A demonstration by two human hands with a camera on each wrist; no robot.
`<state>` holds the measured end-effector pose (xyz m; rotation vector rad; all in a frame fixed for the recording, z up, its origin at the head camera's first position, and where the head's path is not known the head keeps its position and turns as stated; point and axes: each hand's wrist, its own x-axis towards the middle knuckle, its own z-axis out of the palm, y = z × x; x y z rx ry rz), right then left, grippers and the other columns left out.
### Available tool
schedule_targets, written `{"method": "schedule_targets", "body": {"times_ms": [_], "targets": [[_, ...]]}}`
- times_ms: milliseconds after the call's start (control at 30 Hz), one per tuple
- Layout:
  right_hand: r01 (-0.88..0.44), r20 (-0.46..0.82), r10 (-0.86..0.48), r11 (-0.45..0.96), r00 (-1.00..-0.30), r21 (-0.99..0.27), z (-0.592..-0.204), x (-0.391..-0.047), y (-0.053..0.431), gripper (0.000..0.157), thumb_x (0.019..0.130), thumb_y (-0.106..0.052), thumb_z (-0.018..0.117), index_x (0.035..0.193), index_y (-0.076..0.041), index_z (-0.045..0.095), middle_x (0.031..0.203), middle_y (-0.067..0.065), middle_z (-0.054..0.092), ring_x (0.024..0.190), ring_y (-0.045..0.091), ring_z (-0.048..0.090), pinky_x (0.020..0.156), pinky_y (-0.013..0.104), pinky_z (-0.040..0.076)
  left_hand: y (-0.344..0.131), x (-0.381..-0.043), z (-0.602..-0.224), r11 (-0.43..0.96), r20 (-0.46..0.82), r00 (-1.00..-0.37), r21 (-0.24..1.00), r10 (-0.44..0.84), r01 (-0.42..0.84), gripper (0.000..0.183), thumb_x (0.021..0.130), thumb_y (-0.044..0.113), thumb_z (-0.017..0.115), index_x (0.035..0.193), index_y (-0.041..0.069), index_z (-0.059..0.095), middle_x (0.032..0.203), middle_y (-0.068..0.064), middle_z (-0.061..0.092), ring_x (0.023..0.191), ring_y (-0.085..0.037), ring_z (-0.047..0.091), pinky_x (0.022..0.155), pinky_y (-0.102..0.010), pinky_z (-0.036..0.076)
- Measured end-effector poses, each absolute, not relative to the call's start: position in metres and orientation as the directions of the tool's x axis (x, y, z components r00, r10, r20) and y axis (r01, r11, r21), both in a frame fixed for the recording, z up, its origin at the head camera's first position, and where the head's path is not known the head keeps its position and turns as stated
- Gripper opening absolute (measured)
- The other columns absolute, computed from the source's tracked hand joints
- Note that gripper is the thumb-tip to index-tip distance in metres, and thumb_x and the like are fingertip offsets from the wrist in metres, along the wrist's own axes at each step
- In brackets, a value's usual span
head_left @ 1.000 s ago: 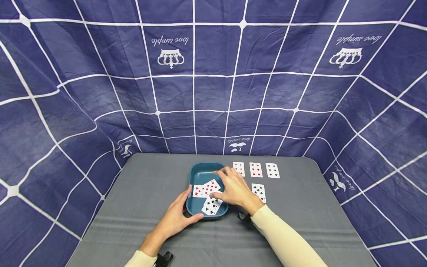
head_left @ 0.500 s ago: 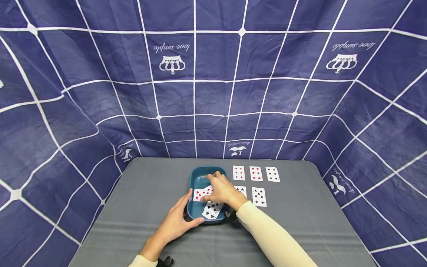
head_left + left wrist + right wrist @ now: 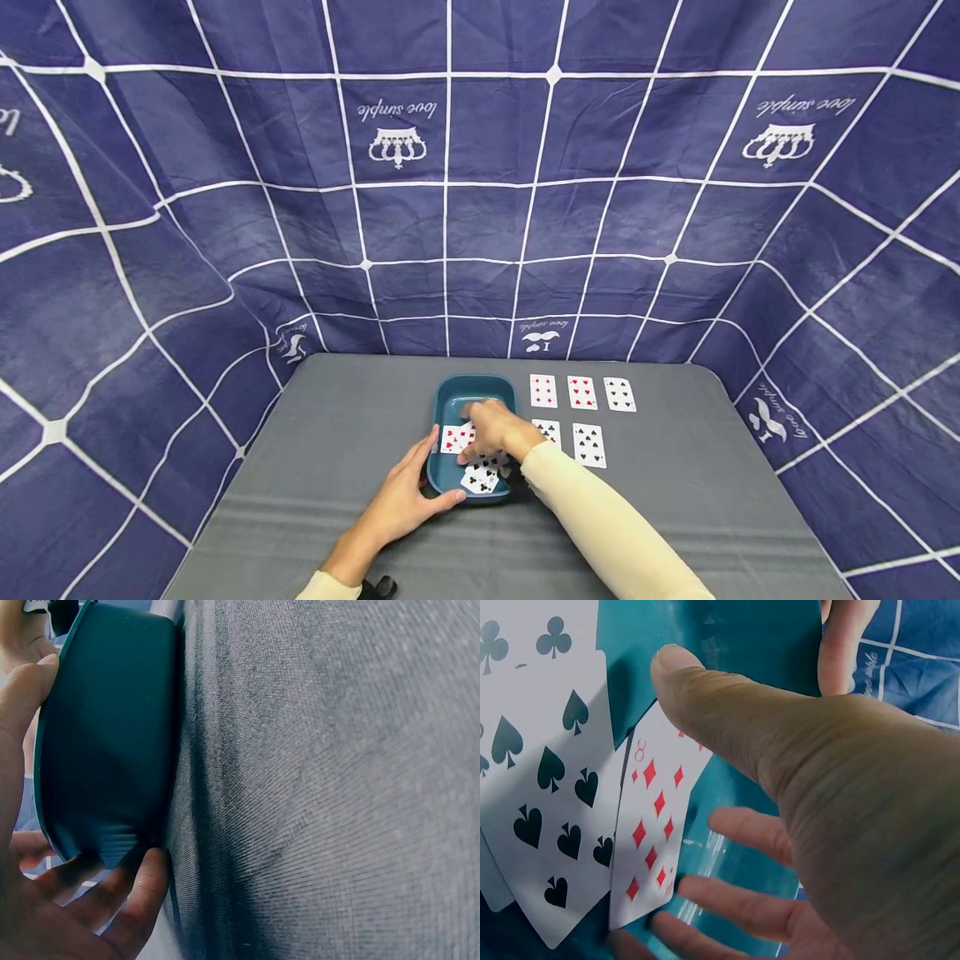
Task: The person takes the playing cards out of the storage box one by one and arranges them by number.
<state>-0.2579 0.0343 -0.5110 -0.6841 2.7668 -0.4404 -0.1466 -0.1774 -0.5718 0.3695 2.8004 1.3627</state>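
A blue-green tray (image 3: pixel 452 407) sits on the table with several playing cards in it. My left hand (image 3: pixel 406 493) holds its near left corner, thumb at the rim and fingers along the side; the left wrist view shows fingertips low on the tray wall (image 3: pixel 112 742). Inside the tray, my right hand (image 3: pixel 495 427) is over the cards, thumb extended and fingers spread. In the right wrist view, the eight of diamonds (image 3: pixel 651 832) lies between thumb and fingers, beside a spades card (image 3: pixel 555 787). A hearts card (image 3: pixel 454 440) shows left of the hand.
Right of the tray, cards lie face up on the grey table (image 3: pixel 675 483) in two rows: a six of diamonds (image 3: pixel 543 391), a hearts card (image 3: pixel 582 392) and a spades card (image 3: pixel 620 394) behind, two black-suit cards in front, including a spades card (image 3: pixel 589 446). Blue cloth (image 3: pixel 487 217) walls the table.
My right hand has moved left and down, deeper over the tray, now covering the diamonds card. The black card beside its wrist has come into view. My left hand stays at the tray.
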Motion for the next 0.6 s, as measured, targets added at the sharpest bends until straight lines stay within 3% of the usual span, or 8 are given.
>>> {"method": "schedule_targets", "body": {"times_ms": [167, 367, 467, 533, 600], "targets": [[-0.496, -0.157, -0.562, 0.807, -0.812, -0.320, -0.514, -0.262, 0.033, 0.082, 0.085, -0.040, 0.108, 0.156, -0.014, 0.074, 0.152, 0.013, 0.078, 0.146, 0.029, 0.071, 0.126, 0.042, 0.058, -0.177, -0.145, -0.571, 0.604, 0.104, -0.972, 0.768, 0.209, 0.212, 0.122, 0.091, 0.051, 0.101, 0.185, 0.012, 0.034, 0.179, -0.018, 0.053, 0.147, -0.032, 0.068, 0.102, -0.030, 0.067], [-0.541, -0.151, -0.617, 0.764, -0.772, -0.351, -0.513, -0.268, 0.034, 0.082, 0.088, -0.037, 0.106, 0.159, -0.017, 0.071, 0.154, 0.012, 0.072, 0.134, 0.024, 0.072, 0.117, 0.041, 0.062, -0.177, -0.146, -0.569, 0.654, 0.110, -0.973, 0.725, 0.203, 0.218, 0.123, 0.091, 0.061, 0.099, 0.185, 0.015, 0.035, 0.181, -0.012, 0.052, 0.157, -0.033, 0.061, 0.122, -0.052, 0.059], [-0.548, -0.153, -0.621, 0.763, -0.769, -0.343, -0.511, -0.269, 0.035, 0.086, 0.087, -0.039, 0.107, 0.162, -0.018, 0.070, 0.151, 0.012, 0.069, 0.131, 0.026, 0.071, 0.115, 0.043, 0.063, -0.177, -0.145, -0.570, 0.652, 0.116, -0.972, 0.725, 0.204, 0.223, 0.122, 0.091, 0.063, 0.097, 0.185, 0.016, 0.035, 0.181, -0.012, 0.052, 0.159, -0.035, 0.060, 0.125, -0.060, 0.056], [-0.541, -0.164, -0.607, 0.779, -0.778, -0.317, -0.511, -0.268, 0.036, 0.088, 0.086, -0.042, 0.107, 0.162, -0.020, 0.069, 0.147, 0.012, 0.069, 0.132, 0.029, 0.070, 0.114, 0.044, 0.063, -0.177, -0.143, -0.571, 0.648, 0.141, -0.968, 0.722, 0.208, 0.244, 0.121, 0.092, 0.062, 0.097, 0.184, 0.015, 0.037, 0.179, -0.013, 0.055, 0.154, -0.035, 0.063, 0.121, -0.059, 0.059], [-0.526, -0.181, -0.582, 0.803, -0.793, -0.280, -0.512, -0.268, 0.035, 0.089, 0.085, -0.048, 0.108, 0.161, -0.021, 0.070, 0.143, 0.011, 0.069, 0.130, 0.030, 0.069, 0.112, 0.045, 0.063, -0.178, -0.142, -0.573, 0.637, 0.172, -0.962, 0.722, 0.212, 0.269, 0.119, 0.092, 0.061, 0.097, 0.184, 0.016, 0.037, 0.176, -0.014, 0.057, 0.146, -0.033, 0.068, 0.114, -0.052, 0.063]]}}
